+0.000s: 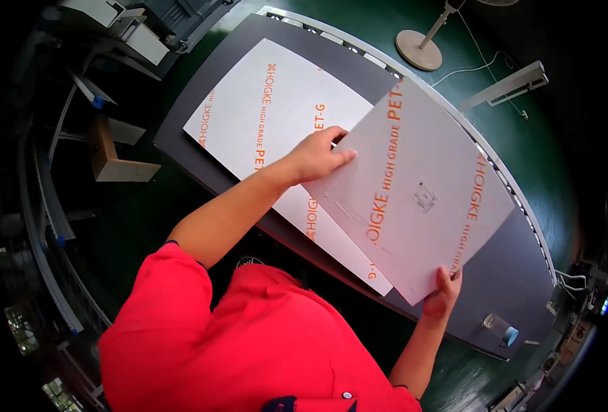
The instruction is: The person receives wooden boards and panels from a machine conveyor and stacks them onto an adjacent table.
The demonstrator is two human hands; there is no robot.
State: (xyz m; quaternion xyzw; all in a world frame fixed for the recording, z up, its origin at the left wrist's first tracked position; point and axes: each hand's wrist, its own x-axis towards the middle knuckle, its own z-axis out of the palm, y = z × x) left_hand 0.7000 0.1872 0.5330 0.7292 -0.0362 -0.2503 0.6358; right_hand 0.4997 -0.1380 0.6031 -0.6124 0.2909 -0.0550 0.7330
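A plastic sheet (424,165) in white film, printed in orange with "HOIGKE HIGH GRADE PET-G", is held tilted over the table. My left hand (318,156) grips its left edge, thumb on top and fingers underneath. At the near corner my right hand (445,292) pinches the same sheet, its thumb on the upper face. A small printed label (425,197) shows near the sheet's middle. Under it and to the left, a stack or single sheet with the same print (235,103) lies flat on the table; how many are there I cannot tell.
The dark grey table (221,51) has a pale slotted rail along its far edge. A bottle with a blue cap (500,329) lies at its right end. A fan base (419,49) and a white cable stand on the green floor beyond. A wooden piece (115,158) is at left.
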